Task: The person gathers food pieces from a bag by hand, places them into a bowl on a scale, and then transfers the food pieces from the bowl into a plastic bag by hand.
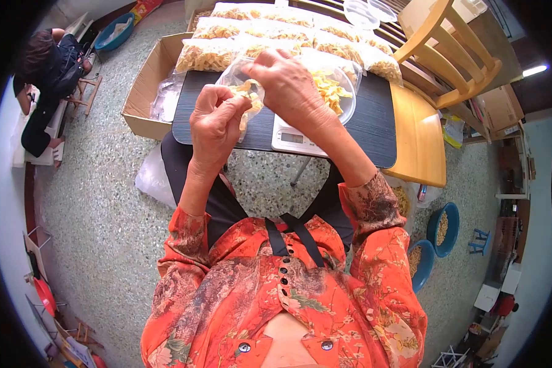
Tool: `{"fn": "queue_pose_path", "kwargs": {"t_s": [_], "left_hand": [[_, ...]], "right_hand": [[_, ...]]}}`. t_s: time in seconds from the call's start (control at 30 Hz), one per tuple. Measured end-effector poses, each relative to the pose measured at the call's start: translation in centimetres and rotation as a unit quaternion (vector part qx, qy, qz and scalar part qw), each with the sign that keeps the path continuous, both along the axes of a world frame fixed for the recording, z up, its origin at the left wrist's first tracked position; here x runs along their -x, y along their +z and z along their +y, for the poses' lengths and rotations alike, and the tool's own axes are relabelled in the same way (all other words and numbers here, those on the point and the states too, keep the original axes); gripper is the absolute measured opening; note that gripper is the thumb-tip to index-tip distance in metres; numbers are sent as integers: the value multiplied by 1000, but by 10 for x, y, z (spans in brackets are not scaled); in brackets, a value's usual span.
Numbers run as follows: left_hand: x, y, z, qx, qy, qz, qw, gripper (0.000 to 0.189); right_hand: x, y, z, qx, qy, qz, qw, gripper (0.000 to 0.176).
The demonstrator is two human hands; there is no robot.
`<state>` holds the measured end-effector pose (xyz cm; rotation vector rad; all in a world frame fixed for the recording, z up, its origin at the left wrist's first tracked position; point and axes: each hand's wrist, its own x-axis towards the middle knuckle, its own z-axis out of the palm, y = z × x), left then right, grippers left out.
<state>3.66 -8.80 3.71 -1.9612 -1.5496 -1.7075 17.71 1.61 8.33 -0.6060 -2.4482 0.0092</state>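
Observation:
A clear plastic bag (230, 75) with pale yellow dried pieces inside hangs at the table's near edge. My left hand (216, 126) is closed in a pinch on the bag's left side. Curled over the bag's upper part, my right hand (285, 83) grips the plastic; its fingertips are partly hidden. Just right of that hand, a clear bowl (348, 103) holds yellow dried strips (330, 92). The bowl rests on a white digital scale (294, 138), whose small display faces me. My right wrist passes over the scale and bowl edge.
Several filled bags (208, 55) line the back of the dark table (374, 132). An open cardboard box (144, 104) stands left, a wooden chair (432, 132) right. Blue basins (451, 230) with pieces sit on the floor. Another person (49, 67) sits far left.

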Motion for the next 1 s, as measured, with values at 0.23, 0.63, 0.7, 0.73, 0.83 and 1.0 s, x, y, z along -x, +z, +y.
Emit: {"fn": "queue_pose_path", "kwargs": {"t_s": [0.23,0.63,0.7,0.73,0.83,1.0], "left_hand": [[7,2,-3,82,84,-118,986,13],[-2,8,-1,43,9,-16,999,13],[1,6,-1,39,14,-17,999,13],[3,5,-1,32,21,5,999,13],[5,1,-2,39,15,20,999,14],[0,1,-4,74,-1,-1,997,11]], "right_hand": [[-57,6,30,215,-51,262,939,20],[-123,-10,28,147,-141,-32,979,19],[-133,-14,35,101,-141,-42,984,22],[-134,-13,35,54,-139,-54,987,25],[-134,-10,34,63,-158,-109,979,33],[-124,-18,35,69,-131,-132,980,28]]}}
